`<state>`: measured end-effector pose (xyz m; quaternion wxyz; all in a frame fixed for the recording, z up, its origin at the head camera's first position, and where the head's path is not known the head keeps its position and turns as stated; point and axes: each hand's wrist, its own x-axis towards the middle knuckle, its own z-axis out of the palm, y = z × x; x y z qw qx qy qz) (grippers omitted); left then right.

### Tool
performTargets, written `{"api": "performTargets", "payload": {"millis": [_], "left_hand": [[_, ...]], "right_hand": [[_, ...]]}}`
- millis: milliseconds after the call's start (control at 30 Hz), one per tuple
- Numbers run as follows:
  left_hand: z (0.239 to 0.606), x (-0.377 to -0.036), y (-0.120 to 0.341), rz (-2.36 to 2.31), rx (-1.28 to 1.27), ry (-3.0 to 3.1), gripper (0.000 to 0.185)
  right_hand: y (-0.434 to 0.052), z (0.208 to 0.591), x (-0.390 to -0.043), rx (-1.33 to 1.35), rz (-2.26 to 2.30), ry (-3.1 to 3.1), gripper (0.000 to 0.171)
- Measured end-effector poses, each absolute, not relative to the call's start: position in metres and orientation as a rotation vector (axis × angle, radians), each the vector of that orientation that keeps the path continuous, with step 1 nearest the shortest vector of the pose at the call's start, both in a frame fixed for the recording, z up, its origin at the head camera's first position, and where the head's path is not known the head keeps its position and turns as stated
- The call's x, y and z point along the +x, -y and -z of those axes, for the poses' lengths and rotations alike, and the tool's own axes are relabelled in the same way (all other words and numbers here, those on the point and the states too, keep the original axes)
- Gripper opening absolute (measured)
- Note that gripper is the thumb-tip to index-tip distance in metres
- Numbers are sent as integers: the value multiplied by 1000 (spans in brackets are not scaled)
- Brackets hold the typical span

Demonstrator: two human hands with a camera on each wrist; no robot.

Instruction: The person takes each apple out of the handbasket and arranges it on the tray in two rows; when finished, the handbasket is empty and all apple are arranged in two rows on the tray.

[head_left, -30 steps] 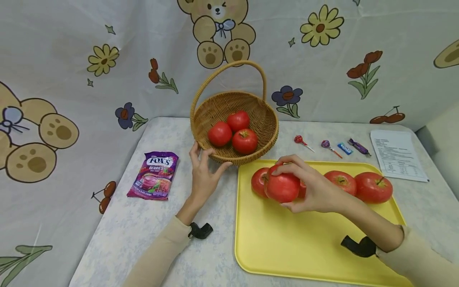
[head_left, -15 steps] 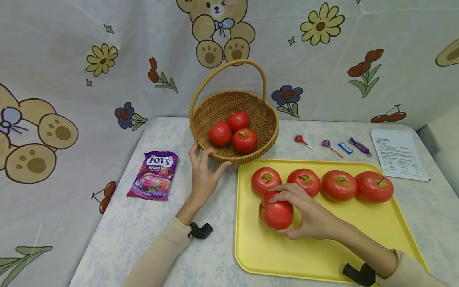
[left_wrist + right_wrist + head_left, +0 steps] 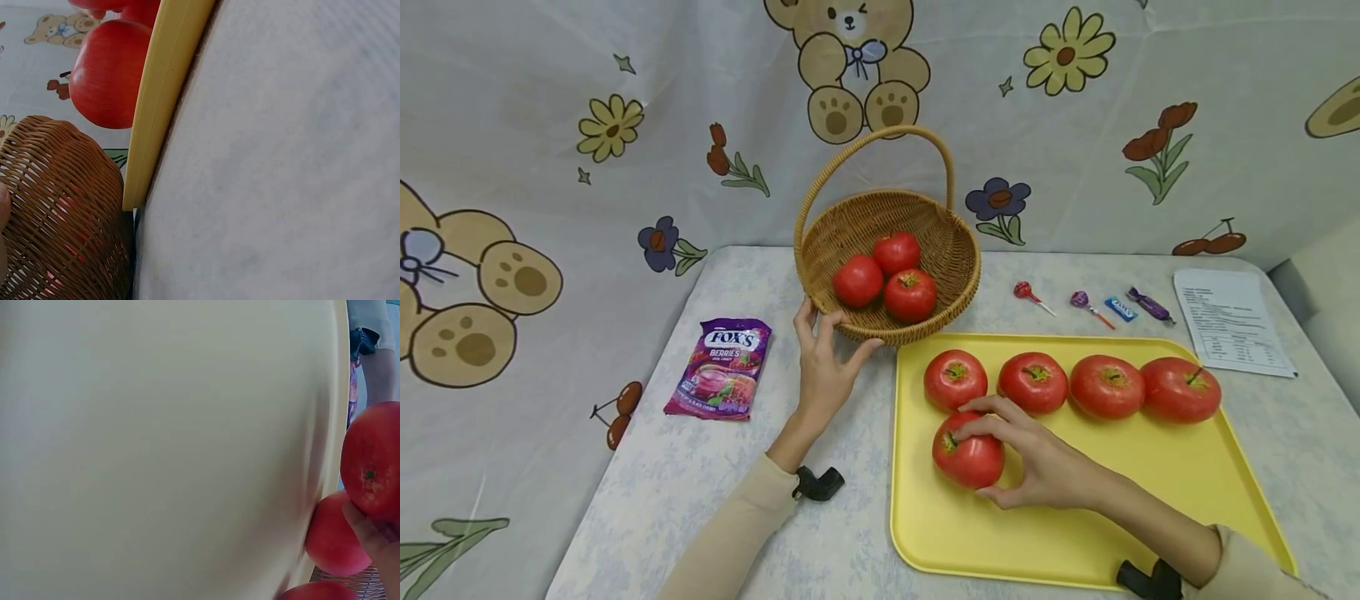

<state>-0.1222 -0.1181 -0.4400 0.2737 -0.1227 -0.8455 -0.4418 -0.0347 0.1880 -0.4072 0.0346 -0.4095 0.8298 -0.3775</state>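
Note:
My right hand [image 3: 1037, 458] grips a red apple [image 3: 973, 462] at the left part of the yellow tray [image 3: 1000, 542], thumb at its near side and fingers over its top. In the right wrist view the apple's base [image 3: 370, 481] faces the camera, with fingertips under it. Behind it on the tray stands a row of several red apples [image 3: 955, 379]. My left hand [image 3: 827, 371] holds the wicker basket [image 3: 951, 242] at its lower front left, fingers at the side and thumb at the front. The basket leans towards me with three red apples [image 3: 912, 296] inside.
A purple candy bag [image 3: 722, 367] lies at the left. Behind the tray lie two lollipops [image 3: 1026, 290], a blue wrapped candy [image 3: 1121, 308] and a purple wrapped candy [image 3: 1150, 304]. A printed paper [image 3: 1232, 321] lies at the back right. A patterned cloth [image 3: 700, 83] hangs behind the table.
My right hand has brought the apple nearer to me and slightly left, from in front of the apple row, and tilted its stem end upward. My left hand stays at the basket.

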Motion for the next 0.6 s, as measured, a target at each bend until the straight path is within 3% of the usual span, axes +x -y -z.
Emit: {"api": "performTargets", "payload": {"millis": [600], "left_hand": [[437, -121, 118, 1187, -318, 2296, 50]], "right_hand": [[-194, 418, -38, -1242, 1172, -2432, 61]]}}
